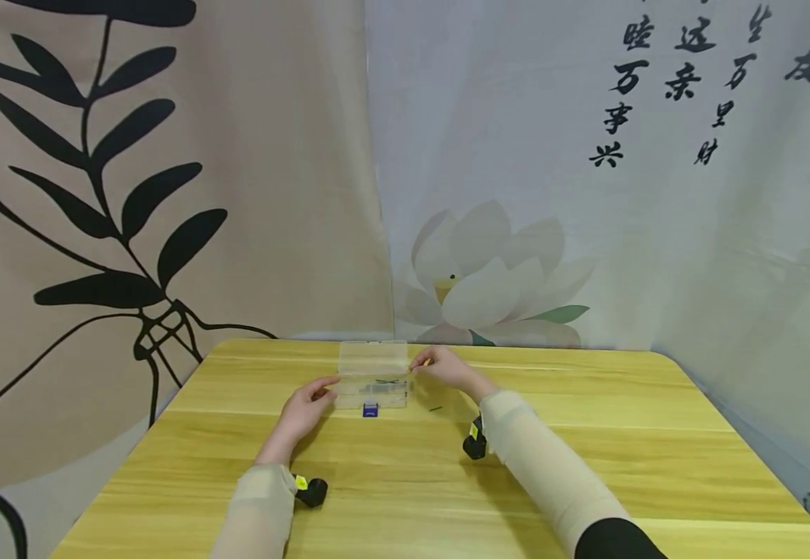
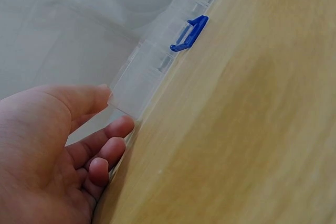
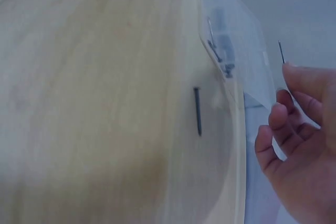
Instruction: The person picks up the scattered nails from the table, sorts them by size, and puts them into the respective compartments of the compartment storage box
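A clear plastic box stands on the table with its lid raised. On its front hangs a blue latch, and several dark nails lie inside. My left hand holds the box's left end, thumb at one corner and a fingertip at the lower one. Over the box's right end, my right hand pinches a thin dark nail between thumb and finger, its tip sticking up. Another nail lies on the table to the right of the box.
The box stands near the far edge of the wooden table. Behind it hangs a printed cloth with leaves, a lotus and writing. A black wrist camera is worn on the left sleeve, another on the right.
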Action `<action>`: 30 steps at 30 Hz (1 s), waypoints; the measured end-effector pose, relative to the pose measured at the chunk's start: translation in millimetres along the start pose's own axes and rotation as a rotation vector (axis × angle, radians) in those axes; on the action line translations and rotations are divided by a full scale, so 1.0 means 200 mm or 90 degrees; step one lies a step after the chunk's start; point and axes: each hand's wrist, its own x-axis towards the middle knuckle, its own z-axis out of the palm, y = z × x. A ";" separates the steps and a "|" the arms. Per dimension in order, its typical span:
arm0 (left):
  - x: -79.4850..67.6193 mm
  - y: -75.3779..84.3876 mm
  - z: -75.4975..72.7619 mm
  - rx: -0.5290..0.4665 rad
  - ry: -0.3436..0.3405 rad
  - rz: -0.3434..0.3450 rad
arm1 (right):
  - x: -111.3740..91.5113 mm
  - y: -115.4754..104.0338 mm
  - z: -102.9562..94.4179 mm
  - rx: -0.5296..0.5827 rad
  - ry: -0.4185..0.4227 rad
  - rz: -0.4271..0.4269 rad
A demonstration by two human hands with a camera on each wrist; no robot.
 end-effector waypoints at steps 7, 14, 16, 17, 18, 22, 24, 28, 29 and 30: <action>0.00 0.00 0.00 -0.007 0.000 0.001 | 0.01 -0.04 0.06 -0.005 -0.007 0.007; 0.01 0.01 0.01 -0.009 0.001 0.001 | 0.01 -0.04 0.10 -0.006 -0.022 0.004; 0.01 0.01 0.01 -0.008 -0.002 0.001 | 0.01 -0.04 0.11 -0.001 -0.031 0.005; 0.01 0.01 0.01 -0.007 -0.003 0.001 | 0.00 -0.04 0.11 0.002 -0.035 0.006; 0.01 0.01 0.01 -0.006 -0.002 0.001 | 0.00 -0.04 0.12 0.002 -0.037 0.007; 0.01 0.00 0.01 -0.006 -0.001 0.001 | -0.01 -0.05 0.12 0.002 -0.035 0.010; 0.01 0.00 0.01 -0.005 0.001 0.001 | -0.01 -0.05 0.13 0.002 -0.036 0.013; 0.01 -0.01 0.00 0.000 0.004 0.002 | 0.00 -0.04 0.13 0.005 -0.037 0.019; 0.01 -0.01 0.00 0.001 0.004 0.001 | 0.00 -0.03 0.13 0.006 -0.037 0.021; 0.01 -0.01 0.00 0.002 0.005 0.001 | 0.00 -0.03 0.13 0.008 -0.035 0.021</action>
